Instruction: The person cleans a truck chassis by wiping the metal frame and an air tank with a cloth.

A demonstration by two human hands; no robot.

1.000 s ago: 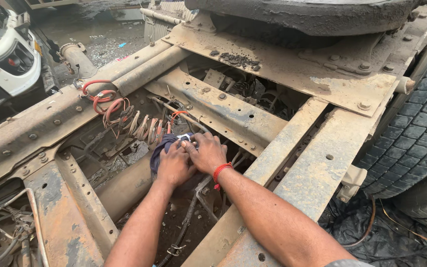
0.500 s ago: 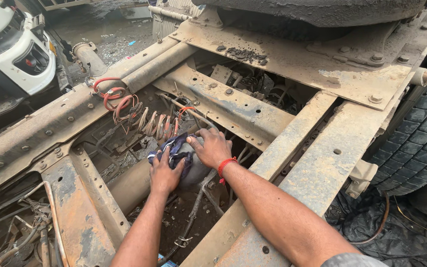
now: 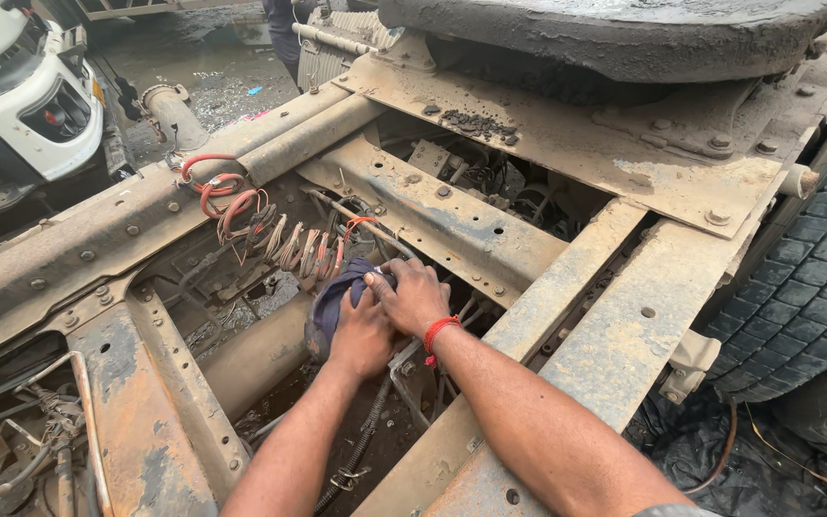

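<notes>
At about nine o'clock from the hands lie the red coiled hoses (image 3: 217, 191) on the rusty frame rail (image 3: 69, 249). The left hand (image 3: 361, 335) presses closed on the dark blue cloth (image 3: 332, 302), which sits bunched and dirty in the middle of the chassis gap. The right hand (image 3: 413, 295), at two o'clock from it, pinches the cloth's top edge. I think firm, even pressure with both hands works best here. The tyre (image 3: 815, 278) stands at three o'clock.

Outdoors in daylight. Wet, littered ground (image 3: 212, 81) lies at 11 o'clock, a white truck cab (image 3: 21, 96) at 10 o'clock, a black tyre (image 3: 806, 287) at 3 o'clock.
</notes>
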